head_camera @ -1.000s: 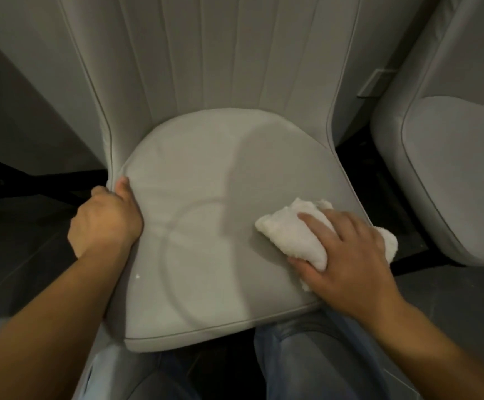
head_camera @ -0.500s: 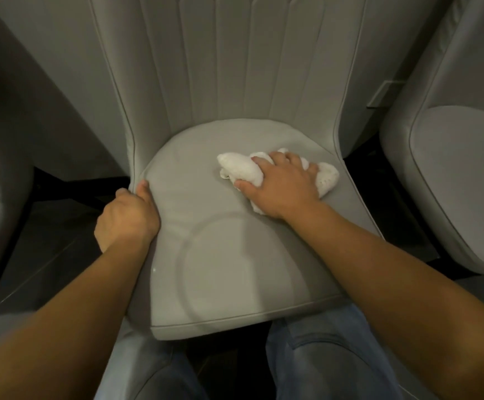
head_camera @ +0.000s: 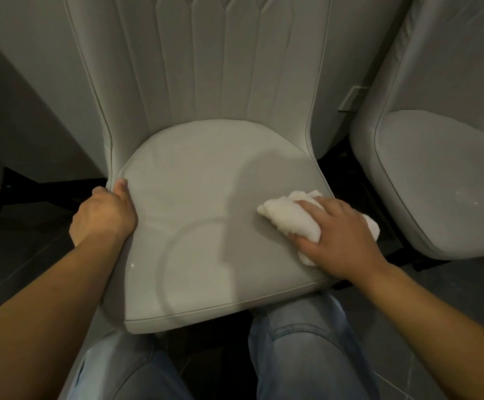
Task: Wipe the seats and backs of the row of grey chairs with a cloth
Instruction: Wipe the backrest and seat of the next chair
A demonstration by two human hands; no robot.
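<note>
The white cloth [head_camera: 294, 219] lies bunched on the right side of the grey chair's seat [head_camera: 206, 197], pinned under the right hand [head_camera: 340, 238], its fingers curled over it. The left hand [head_camera: 105, 216] grips the seat's left edge (thumb on top). Another grey chair [head_camera: 437, 183] stands just beside, to the right.

seat cushion [head_camera: 206, 197]: smooth, matt grey leather-like upholstery with a faint sheen and piped edges. chair back [head_camera: 206, 67]: same grey covering, stitched in vertical channels. cloth [head_camera: 289, 217]: white, fluffy, rough terry texture, bunched. neighbouring chair [head_camera: 437, 183]: matching matt grey upholstery. trousers [head_camera: 307, 342]: faded blue denim. floor [head_camera: 451, 298]: dark, smooth, dull tiles.
</note>
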